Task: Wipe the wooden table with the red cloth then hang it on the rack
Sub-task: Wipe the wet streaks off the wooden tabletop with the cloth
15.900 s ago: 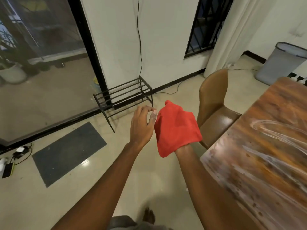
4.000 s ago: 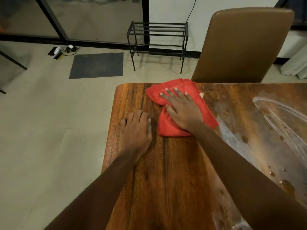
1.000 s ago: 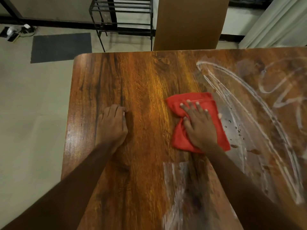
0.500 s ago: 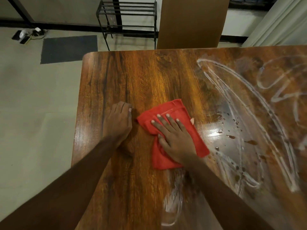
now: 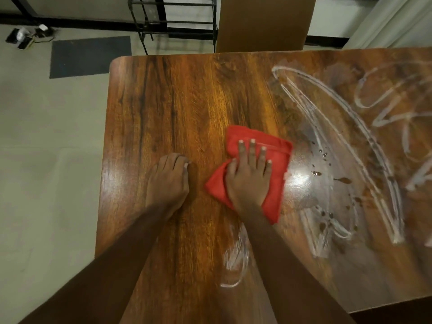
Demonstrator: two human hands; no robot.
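The red cloth (image 5: 275, 160) lies folded on the wooden table (image 5: 182, 101), near its middle. My right hand (image 5: 250, 176) presses flat on the cloth with straight, spread fingers. My left hand (image 5: 169, 181) rests on the bare wood just left of the cloth, its fingers bent under at the tips and holding nothing. White smear lines and small brown drops cover the table to the right of the cloth. The black metal rack (image 5: 173, 19) stands on the floor beyond the table's far edge.
A brown chair (image 5: 264, 22) is pushed against the far side of the table, right of the rack. A dark mat (image 5: 90, 56) lies on the pale floor at the left, with a cable and plugs (image 5: 28, 36) beyond it. A curtain (image 5: 392, 22) hangs at the top right.
My right hand has slid the cloth back to the right, away from my left hand and toward the wet, smeared area. My left hand has stayed in place on the wood.
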